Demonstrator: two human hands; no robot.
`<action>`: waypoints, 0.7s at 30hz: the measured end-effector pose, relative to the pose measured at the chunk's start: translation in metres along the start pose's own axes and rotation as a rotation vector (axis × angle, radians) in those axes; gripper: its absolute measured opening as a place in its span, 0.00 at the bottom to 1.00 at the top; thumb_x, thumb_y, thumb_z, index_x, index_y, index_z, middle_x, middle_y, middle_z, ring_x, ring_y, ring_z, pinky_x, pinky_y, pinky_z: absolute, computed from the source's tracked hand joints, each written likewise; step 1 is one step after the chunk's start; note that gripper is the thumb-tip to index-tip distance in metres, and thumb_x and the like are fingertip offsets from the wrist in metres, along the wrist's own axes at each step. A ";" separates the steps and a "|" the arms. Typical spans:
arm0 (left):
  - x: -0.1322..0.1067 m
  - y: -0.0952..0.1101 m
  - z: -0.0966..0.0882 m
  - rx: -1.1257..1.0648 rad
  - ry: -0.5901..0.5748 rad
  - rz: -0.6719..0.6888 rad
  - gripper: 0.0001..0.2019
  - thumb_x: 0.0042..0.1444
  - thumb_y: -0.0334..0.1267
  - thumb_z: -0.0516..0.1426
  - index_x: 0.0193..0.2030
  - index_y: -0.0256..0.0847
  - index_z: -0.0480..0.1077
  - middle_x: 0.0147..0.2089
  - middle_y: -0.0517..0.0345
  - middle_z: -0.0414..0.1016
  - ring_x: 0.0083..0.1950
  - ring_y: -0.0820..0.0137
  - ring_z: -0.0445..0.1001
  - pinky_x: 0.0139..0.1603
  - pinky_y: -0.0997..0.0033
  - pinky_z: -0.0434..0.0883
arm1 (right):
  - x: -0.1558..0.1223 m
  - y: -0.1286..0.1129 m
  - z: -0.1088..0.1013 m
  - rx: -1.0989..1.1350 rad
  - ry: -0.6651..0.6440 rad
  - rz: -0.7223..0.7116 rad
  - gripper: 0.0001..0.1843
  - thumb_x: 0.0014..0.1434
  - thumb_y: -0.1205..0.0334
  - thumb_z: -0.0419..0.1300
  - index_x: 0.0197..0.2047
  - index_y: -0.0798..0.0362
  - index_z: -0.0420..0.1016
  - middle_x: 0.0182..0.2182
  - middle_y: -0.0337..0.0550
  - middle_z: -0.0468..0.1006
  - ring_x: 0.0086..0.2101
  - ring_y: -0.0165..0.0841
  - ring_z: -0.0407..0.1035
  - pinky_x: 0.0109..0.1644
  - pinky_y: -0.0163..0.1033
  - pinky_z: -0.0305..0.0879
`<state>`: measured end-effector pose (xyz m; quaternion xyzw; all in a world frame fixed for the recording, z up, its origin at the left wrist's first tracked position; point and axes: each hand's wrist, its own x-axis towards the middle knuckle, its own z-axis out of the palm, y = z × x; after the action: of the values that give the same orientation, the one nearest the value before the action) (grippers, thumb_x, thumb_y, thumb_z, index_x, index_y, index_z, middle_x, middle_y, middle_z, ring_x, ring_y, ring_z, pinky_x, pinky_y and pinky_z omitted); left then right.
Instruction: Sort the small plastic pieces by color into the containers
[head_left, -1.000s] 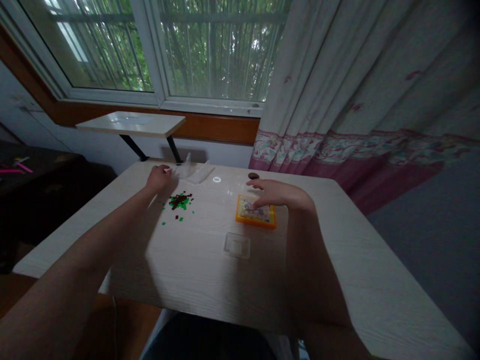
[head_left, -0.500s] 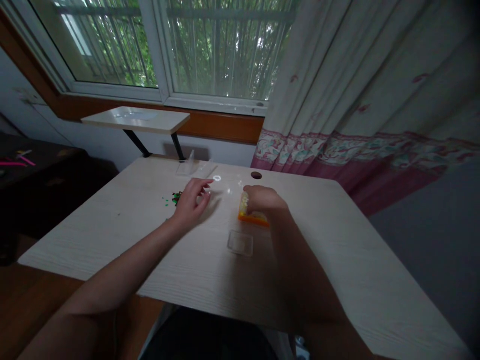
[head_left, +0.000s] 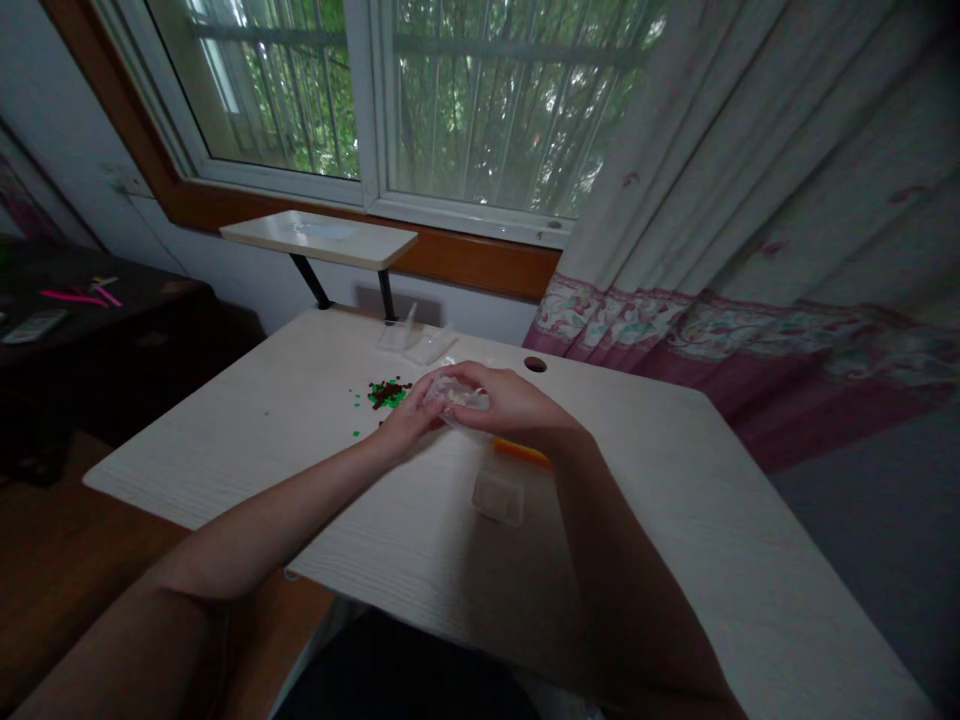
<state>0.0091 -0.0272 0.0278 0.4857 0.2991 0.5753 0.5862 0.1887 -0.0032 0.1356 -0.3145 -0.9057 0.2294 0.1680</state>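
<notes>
Both my hands meet over the middle of the pale wooden table (head_left: pixel 315 440). My left hand (head_left: pixel 409 420) and my right hand (head_left: pixel 510 405) together pinch a small clear plastic bag (head_left: pixel 454 398) with pale bits inside. Under my right wrist an orange edge of a small tray (head_left: pixel 521 453) shows; the rest of it is hidden. A pile of tiny green and dark red pieces (head_left: pixel 386 393) lies just left of my left hand. A clear square lid (head_left: pixel 498 496) rests on the table near my right forearm.
Clear plastic bags (head_left: pixel 416 340) lie at the table's far edge, by a round hole (head_left: pixel 535 364). A small white shelf (head_left: pixel 319 235) juts out under the window. A curtain (head_left: pixel 712 230) hangs to the right. A dark side table (head_left: pixel 90 320) stands at left.
My left hand came from the far bags past the green pieces to the middle. My right hand left the orange tray's top. Both now hold a small clear bag. The view shifted left.
</notes>
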 end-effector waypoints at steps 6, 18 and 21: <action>0.001 0.011 -0.003 -0.105 0.082 0.071 0.30 0.45 0.54 0.69 0.54 0.48 0.71 0.52 0.56 0.74 0.49 0.67 0.74 0.47 0.72 0.73 | 0.005 -0.007 0.010 -0.153 0.123 -0.093 0.26 0.63 0.56 0.59 0.62 0.52 0.68 0.61 0.51 0.71 0.60 0.40 0.65 0.65 0.48 0.60; 0.003 0.014 -0.008 -0.168 0.162 0.118 0.26 0.43 0.52 0.71 0.44 0.42 0.69 0.44 0.60 0.76 0.45 0.71 0.76 0.50 0.69 0.72 | 0.010 -0.014 0.012 -0.347 0.187 -0.139 0.18 0.68 0.60 0.53 0.56 0.51 0.75 0.54 0.47 0.78 0.55 0.39 0.70 0.61 0.47 0.64; 0.003 0.013 -0.008 -0.142 0.164 0.117 0.28 0.42 0.54 0.71 0.44 0.41 0.68 0.44 0.58 0.76 0.45 0.70 0.76 0.50 0.68 0.72 | 0.009 -0.014 0.011 -0.368 0.194 -0.131 0.17 0.69 0.58 0.51 0.55 0.50 0.76 0.53 0.45 0.79 0.53 0.38 0.72 0.60 0.46 0.66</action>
<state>-0.0023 -0.0238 0.0373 0.4109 0.2757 0.6661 0.5580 0.1702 -0.0106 0.1352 -0.3010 -0.9304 0.0175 0.2085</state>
